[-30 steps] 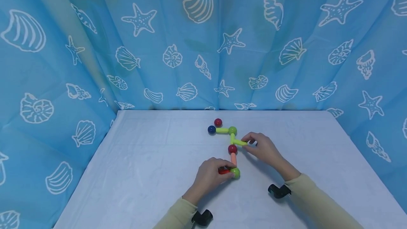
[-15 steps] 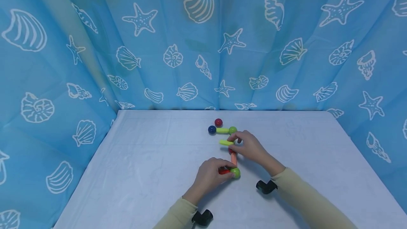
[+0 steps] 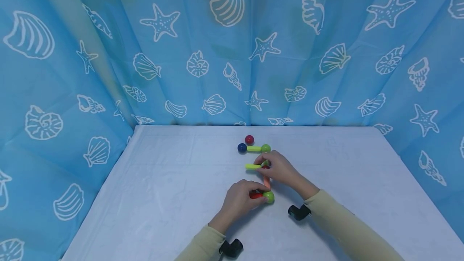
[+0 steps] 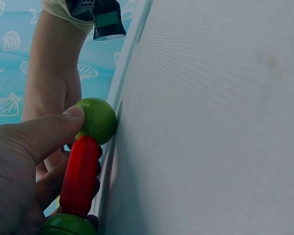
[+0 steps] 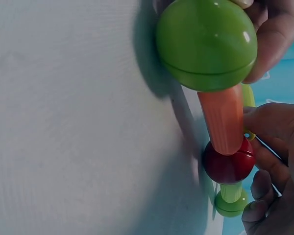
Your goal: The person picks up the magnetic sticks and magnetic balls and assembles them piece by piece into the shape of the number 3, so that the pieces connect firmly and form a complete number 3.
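Note:
My left hand (image 3: 239, 198) grips the near end of a ball-and-rod chain. Its thumb presses a green ball (image 4: 98, 121), with the fingers behind a red rod (image 4: 80, 178) that runs to another green ball (image 4: 68, 226). A salmon rod (image 5: 223, 120) joins the near green ball to a red ball (image 5: 229, 161). Beside that red ball, my right hand (image 3: 280, 168) pinches a yellow-green rod (image 3: 253, 166), whose free end points left. It partly covers the red ball and the rod beyond in the head view. Whether the pinched rod touches the red ball I cannot tell.
Farther back, a green ball (image 3: 266, 148), a yellow-green rod (image 3: 254, 148) and a dark blue ball (image 3: 242, 148) form a row. A separate red ball (image 3: 249, 139) lies just behind. A blue curtain (image 3: 195, 92) borders the white table (image 3: 163, 180).
My right hand has moved left over the chain with the yellow-green rod, which now sticks out left of the red ball instead of right. The left hand has stayed in place.

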`<action>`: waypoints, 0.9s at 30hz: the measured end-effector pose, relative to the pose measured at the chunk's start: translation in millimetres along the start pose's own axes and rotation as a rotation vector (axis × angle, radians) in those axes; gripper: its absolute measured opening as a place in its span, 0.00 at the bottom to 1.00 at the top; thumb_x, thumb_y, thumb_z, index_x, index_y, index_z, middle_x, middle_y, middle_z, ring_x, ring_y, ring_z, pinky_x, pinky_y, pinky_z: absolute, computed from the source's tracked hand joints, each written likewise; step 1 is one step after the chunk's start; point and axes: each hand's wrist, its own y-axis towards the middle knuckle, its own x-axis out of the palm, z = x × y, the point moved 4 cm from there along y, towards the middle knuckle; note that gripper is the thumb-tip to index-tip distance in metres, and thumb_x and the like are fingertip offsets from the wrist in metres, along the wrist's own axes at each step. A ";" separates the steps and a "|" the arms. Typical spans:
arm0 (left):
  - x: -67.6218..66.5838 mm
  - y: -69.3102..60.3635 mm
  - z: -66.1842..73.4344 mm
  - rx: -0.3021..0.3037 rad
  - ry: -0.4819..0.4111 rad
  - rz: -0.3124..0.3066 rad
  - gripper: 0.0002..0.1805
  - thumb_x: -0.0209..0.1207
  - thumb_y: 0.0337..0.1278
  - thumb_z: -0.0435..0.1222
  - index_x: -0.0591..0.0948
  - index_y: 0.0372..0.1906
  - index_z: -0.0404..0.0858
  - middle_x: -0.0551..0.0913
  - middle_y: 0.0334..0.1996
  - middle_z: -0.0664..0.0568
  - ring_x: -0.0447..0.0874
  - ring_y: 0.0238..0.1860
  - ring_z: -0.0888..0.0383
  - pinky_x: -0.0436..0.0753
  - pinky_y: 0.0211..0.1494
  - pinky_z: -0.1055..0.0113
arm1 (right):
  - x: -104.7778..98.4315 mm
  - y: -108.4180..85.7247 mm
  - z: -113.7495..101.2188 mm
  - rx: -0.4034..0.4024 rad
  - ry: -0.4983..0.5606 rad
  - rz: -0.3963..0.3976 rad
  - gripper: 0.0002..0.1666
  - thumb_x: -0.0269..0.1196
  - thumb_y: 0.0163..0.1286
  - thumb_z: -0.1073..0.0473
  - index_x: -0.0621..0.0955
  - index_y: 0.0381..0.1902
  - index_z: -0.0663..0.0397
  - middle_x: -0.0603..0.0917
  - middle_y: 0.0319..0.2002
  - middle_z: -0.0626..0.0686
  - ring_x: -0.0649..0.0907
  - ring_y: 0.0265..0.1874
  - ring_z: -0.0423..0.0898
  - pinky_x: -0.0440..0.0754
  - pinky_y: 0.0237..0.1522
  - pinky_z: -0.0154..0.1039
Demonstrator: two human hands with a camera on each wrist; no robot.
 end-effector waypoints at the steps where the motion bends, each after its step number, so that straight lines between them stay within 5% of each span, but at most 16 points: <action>1: 0.1 0.0 -0.1 0.003 0.001 0.003 0.14 0.73 0.55 0.48 0.90 0.48 0.57 0.88 0.41 0.68 0.80 0.44 0.67 0.78 0.49 0.68 | 1.0 0.0 -0.3 -0.001 -0.003 0.000 0.12 0.75 0.62 0.59 0.86 0.42 0.40 0.80 0.40 0.45 0.76 0.42 0.45 0.81 0.45 0.40; 27: -0.3 -0.5 0.4 0.010 0.020 0.005 0.15 0.72 0.56 0.49 0.90 0.49 0.57 0.89 0.42 0.67 0.80 0.43 0.67 0.78 0.49 0.68 | 7.4 -1.8 1.9 -0.004 -0.030 0.004 0.10 0.74 0.63 0.59 0.87 0.41 0.39 0.81 0.41 0.44 0.75 0.45 0.47 0.80 0.53 0.47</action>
